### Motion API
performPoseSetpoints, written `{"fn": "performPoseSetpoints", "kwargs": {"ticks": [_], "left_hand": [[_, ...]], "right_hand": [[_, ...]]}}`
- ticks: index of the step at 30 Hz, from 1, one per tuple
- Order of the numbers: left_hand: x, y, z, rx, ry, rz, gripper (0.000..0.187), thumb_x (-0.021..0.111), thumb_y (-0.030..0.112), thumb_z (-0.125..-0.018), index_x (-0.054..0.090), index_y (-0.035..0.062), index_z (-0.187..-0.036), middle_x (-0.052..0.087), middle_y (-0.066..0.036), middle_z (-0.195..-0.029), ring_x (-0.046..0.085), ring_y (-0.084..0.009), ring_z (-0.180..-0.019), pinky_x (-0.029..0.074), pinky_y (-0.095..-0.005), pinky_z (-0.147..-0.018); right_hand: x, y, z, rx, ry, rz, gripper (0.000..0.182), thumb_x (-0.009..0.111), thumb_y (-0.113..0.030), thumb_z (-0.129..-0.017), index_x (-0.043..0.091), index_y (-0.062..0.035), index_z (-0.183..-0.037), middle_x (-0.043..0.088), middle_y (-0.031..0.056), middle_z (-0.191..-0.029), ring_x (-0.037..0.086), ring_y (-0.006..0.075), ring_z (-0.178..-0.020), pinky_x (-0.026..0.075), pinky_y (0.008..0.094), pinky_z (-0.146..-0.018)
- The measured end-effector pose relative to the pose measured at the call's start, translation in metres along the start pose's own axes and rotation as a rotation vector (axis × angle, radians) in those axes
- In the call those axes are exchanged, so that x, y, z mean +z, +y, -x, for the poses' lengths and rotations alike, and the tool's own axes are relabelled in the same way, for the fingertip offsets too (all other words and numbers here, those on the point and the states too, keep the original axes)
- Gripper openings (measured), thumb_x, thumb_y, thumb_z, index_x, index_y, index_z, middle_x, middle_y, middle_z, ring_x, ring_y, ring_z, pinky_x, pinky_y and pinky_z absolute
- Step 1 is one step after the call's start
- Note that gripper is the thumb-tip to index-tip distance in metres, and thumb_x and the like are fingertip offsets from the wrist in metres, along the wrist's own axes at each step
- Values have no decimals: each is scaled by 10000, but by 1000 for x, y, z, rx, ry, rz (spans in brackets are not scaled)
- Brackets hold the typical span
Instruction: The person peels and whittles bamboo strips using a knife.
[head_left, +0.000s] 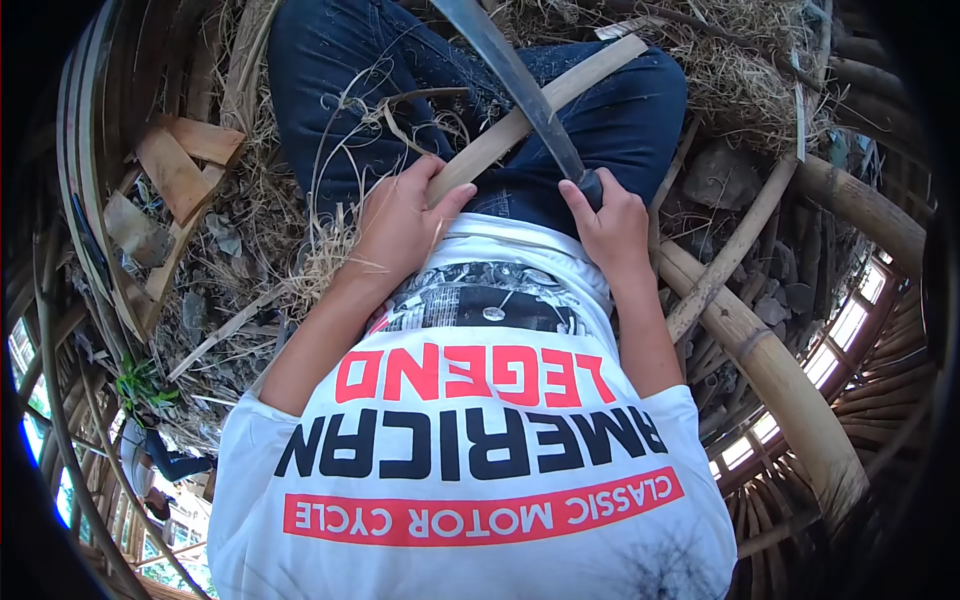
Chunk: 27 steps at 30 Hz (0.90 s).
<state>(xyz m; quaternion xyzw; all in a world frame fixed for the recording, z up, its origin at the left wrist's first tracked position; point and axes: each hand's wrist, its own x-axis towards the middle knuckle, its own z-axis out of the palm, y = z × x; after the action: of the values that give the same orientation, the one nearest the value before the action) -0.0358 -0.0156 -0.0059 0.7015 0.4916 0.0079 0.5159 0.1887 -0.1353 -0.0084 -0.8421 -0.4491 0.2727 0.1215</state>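
My left hand [405, 215] is closed around the near end of a flat bamboo strip [485, 155], thumb along its edge. The strip slants up and right across my lap, its far end over my right knee. In my right hand [614, 228] is the dark handle of a machete [510, 85], close to my waist. Its long grey blade points up and left, crossing over the strip around the strip's middle. Thin curled shavings [350, 120] hang beside my left wrist and over my jeans [325, 60].
Cut wood pieces [175, 170] and long bent bamboo strips lie at left. A thick bamboo pole [770, 370] runs along my right side, with a thinner one crossing it. Dry shavings [725, 70] and stones cover the ground. Another person [150, 455] appears at lower left.
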Motion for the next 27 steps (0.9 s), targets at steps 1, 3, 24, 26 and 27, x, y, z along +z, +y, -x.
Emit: {"fn": "performPoseSetpoints", "kwargs": {"ticks": [1,3,24,26,27], "left_hand": [[1,-5,3,25,35,-14,338,707,290,-856,614,-14,-971,650,-188,-765,616,-268,-642,471,-354,-630],[-3,-6,10,42,71,-36,332,706,288,-856,612,-10,-970,652,-193,-773,625,-283,-653,473,-360,-634],[-34,-28,69,-190,-7,23,351,706,329,-838,617,15,-967,657,-212,-740,652,-350,-632,489,-379,-592],[-34,-31,73,-202,6,47,337,701,314,-842,612,14,-969,657,-214,-750,665,-345,-670,492,-387,-619],[-35,-32,73,-200,8,48,337,701,314,-842,612,14,-969,657,-214,-750,665,-345,-670,492,-387,-619]], "right_hand": [[0,0,-2,24,12,-13,510,593,-539,-875,608,-33,-807,626,199,-639,635,415,-669,493,469,-603],[-3,3,-10,70,6,-61,511,591,-538,-876,609,-32,-806,626,199,-645,635,416,-681,493,466,-612],[-5,2,-21,188,2,-118,540,593,-530,-882,626,6,-826,630,216,-695,631,422,-738,483,442,-644],[-4,2,-21,194,18,-139,535,596,-526,-882,623,5,-819,626,213,-687,630,422,-732,483,440,-643],[-4,2,-21,202,36,-161,531,599,-522,-882,621,4,-811,623,210,-678,629,421,-726,482,438,-642]]}}
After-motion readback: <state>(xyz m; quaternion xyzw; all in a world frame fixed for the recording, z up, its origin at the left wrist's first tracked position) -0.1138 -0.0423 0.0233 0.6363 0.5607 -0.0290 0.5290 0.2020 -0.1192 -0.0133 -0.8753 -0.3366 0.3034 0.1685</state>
